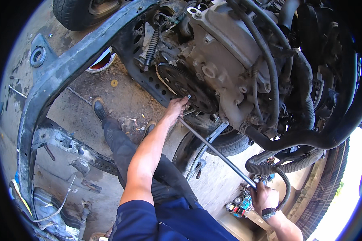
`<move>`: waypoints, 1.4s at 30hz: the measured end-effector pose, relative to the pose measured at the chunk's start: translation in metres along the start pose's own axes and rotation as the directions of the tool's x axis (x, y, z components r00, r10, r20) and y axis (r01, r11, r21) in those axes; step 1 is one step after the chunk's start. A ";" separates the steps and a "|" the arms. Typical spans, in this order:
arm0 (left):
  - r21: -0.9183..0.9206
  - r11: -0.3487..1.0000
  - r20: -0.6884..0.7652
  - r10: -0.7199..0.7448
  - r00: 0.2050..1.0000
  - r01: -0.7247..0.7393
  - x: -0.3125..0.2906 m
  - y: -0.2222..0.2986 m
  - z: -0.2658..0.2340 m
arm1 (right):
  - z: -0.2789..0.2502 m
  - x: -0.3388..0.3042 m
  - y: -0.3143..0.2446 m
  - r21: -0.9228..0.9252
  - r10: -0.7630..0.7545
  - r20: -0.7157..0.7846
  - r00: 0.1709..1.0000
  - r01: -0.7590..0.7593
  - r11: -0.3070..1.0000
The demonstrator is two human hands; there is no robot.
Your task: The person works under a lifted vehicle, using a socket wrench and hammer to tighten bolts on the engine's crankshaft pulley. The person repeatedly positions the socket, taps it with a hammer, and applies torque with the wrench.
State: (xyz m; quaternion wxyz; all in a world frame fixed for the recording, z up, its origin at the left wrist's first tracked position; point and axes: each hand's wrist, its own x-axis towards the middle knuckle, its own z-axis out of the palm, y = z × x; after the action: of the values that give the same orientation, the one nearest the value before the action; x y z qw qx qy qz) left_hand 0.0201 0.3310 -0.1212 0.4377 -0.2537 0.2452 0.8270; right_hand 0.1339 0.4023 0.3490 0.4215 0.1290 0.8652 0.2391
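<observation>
A long steel bar (pixel 215 150) is held in both hands beneath a lifted engine (pixel 229 52). The left hand (pixel 176 107) is stretched forward and up, its fingers curled about the bar's far tip, which is pressed to the rim of the toothed flywheel (pixel 185 84) at the engine's end face. The right hand (pixel 264 197), a watch on its wrist, is closed in a full fist round the bar's near end, low and close to the body. The bar runs slanted between the two, passing over a tyre (pixel 229 142) on the ground. The flywheel is seen seated on the engine; whether its bolts are slackened cannot be told. Judged from this, the work at the flywheel is in its early or middle part, with nothing yet taken off. Black hoses (pixel 269 64) hang alongside. A dark subframe (pixel 56 76) arches at left, above the dirt floor (pixel 124 96).
</observation>
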 end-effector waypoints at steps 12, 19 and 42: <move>0.191 0.978 -0.185 0.124 0.975 -0.088 0.010 -0.004 0.014 | 0.081 0.046 0.079 0.365 -0.123 -0.161 0.979 0.175 0.914; 0.616 0.757 -0.235 0.441 0.866 -0.218 0.031 -0.020 0.011 | 0.292 0.163 0.118 0.269 -0.025 0.092 0.995 0.000 0.963; 0.603 0.775 -0.326 0.457 0.828 -0.190 0.013 -0.008 0.024 | 0.335 0.178 0.109 0.436 -0.022 -0.252 0.968 0.134 0.890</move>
State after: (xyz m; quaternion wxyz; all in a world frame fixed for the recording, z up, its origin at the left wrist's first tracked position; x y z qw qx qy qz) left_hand 0.0154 0.3579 -0.1132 0.2679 -0.2567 0.6070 0.7028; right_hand 0.2922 0.6731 0.1093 0.2820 0.1578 0.9459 0.0292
